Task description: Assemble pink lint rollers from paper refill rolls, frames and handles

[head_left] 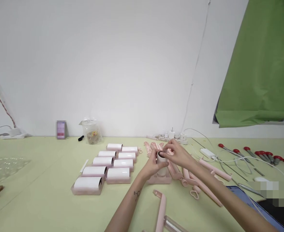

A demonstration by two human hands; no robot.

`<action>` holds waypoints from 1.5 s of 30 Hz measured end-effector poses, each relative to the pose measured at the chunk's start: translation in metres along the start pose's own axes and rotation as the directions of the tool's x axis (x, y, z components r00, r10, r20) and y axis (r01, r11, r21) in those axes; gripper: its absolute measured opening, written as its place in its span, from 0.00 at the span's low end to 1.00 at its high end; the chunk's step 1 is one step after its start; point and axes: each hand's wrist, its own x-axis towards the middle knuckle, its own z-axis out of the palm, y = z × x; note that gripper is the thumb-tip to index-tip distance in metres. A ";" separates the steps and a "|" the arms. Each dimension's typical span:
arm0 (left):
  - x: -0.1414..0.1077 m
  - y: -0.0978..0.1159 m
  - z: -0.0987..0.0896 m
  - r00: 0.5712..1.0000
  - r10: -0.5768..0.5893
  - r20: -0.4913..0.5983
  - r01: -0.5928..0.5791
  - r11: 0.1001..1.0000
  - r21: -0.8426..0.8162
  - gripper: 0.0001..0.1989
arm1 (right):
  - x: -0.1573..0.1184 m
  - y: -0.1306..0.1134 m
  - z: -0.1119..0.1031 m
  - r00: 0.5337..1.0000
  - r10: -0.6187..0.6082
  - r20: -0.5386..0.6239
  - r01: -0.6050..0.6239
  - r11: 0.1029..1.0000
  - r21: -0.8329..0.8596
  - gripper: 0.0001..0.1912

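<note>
A white lint roll [162,168] stands upright over a pale pink translucent cover [158,180]. My left hand [151,166] is closed around the roll's side, thumb in front. At the top, my right hand [177,154] has its fingers bent into a pinch at the dark round opening; its fingertips are partly hidden there. Nearest to my forearms lies a pink lint roller handle [160,209] with a shiny tube [173,224] attached. More pink handle parts [173,169] lie behind and right of my hands, with a heart-shaped pink ring [194,194] near them.
Left of my hands, several white lint rolls [118,173] rest in pink covers in two rows. A power strip [173,139] and a plastic bag [92,132] stand by the wall. At right are cables, red-ended tools [247,149] and a blue-screened device [248,201].
</note>
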 end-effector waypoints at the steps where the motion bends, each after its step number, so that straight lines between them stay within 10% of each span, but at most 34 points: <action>1: 0.000 0.000 0.000 1.000 0.007 -0.007 -0.007 1.000 0.001 0.18 | 0.000 0.000 0.002 1.000 -0.004 -0.016 0.004 1.000 0.001 0.09; 10: -0.001 0.021 0.001 0.988 0.073 -0.136 -0.078 0.996 -0.038 0.17 | -0.025 -0.040 -0.039 0.890 -0.067 -0.452 0.176 0.963 0.205 0.11; 15: -0.012 0.036 0.017 0.984 0.079 -0.158 -0.101 0.985 -0.141 0.20 | -0.056 -0.028 -0.018 0.995 -0.090 -0.043 0.081 0.983 -0.167 0.26; 21: -0.032 0.029 0.005 0.999 -0.013 0.045 -0.011 0.870 0.494 0.41 | -0.080 0.001 -0.013 0.974 0.106 -0.200 -0.135 0.981 -0.140 0.27; 25: -0.021 0.006 -0.012 0.976 -0.197 0.091 0.042 0.586 0.809 0.33 | -0.064 0.016 -0.035 0.929 0.270 -0.253 -0.340 0.893 -0.295 0.35; 29: -0.010 0.005 -0.016 0.962 -0.252 0.101 0.064 0.571 0.818 0.25 | -0.038 0.039 -0.038 0.920 0.336 -0.200 -0.389 0.836 -0.388 0.35; 34: -0.029 0.041 -0.025 0.988 -0.140 0.063 0.036 0.612 0.790 0.29 | -0.024 0.044 -0.023 0.938 0.310 -0.157 -0.344 0.888 -0.306 0.32; 38: -0.070 0.050 -0.037 0.985 -0.167 0.049 0.075 0.660 0.747 0.29 | -0.040 0.012 -0.006 0.967 0.183 -0.179 -0.164 0.979 0.118 0.31; 41: -0.105 0.045 -0.045 0.978 -0.207 -0.007 0.155 0.707 0.690 0.26 | -0.057 -0.019 0.014 0.997 -0.040 0.067 0.027 0.982 0.188 0.22; 45: -0.142 0.040 -0.057 0.981 -0.179 -0.070 0.185 0.779 0.599 0.25 | -0.069 -0.050 0.047 0.896 -0.295 0.332 0.262 0.955 0.141 0.21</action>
